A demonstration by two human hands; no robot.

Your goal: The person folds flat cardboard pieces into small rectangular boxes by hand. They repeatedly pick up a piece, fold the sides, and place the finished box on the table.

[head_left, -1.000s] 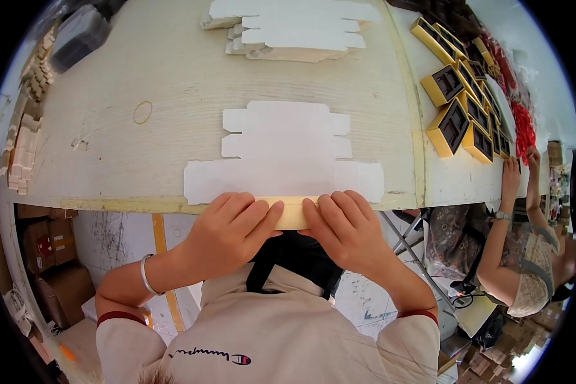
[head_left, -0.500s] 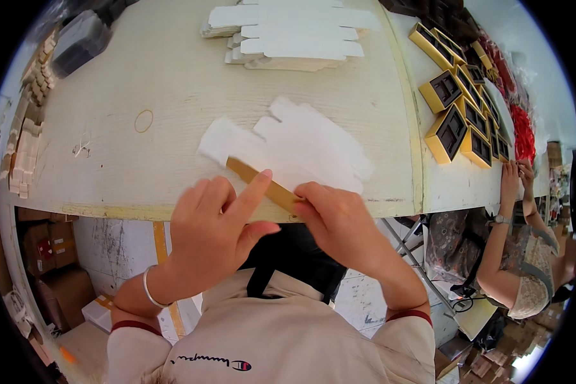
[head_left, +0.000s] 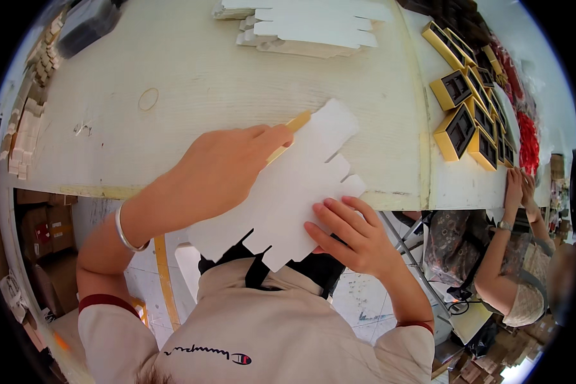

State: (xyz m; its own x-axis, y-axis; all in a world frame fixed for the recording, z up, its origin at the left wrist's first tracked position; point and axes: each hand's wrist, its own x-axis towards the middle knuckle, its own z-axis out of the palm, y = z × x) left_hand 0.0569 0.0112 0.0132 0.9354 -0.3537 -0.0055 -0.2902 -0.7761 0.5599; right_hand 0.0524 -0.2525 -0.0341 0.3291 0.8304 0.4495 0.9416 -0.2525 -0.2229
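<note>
Head view: a white card (head_left: 294, 182) slants over the near edge of the tabletop (head_left: 198, 96), notched flaps (head_left: 278, 256) overhanging. The left hand (head_left: 217, 168) closes on its yellow strip (head_left: 303, 120), fingertips hidden; the right hand (head_left: 353, 238) spreads loosely across its right side, any pinch impossible to tell. Uneven pressure could crease it crookedly; a slack hold could let the overhang tip it off.

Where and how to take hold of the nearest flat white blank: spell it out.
Best pinched, probably, at the tabbed near edge of the white blank, coming from the person's side: the sheet is thin, and that edge juts past the front of the table, so both faces look reachable there.
</note>
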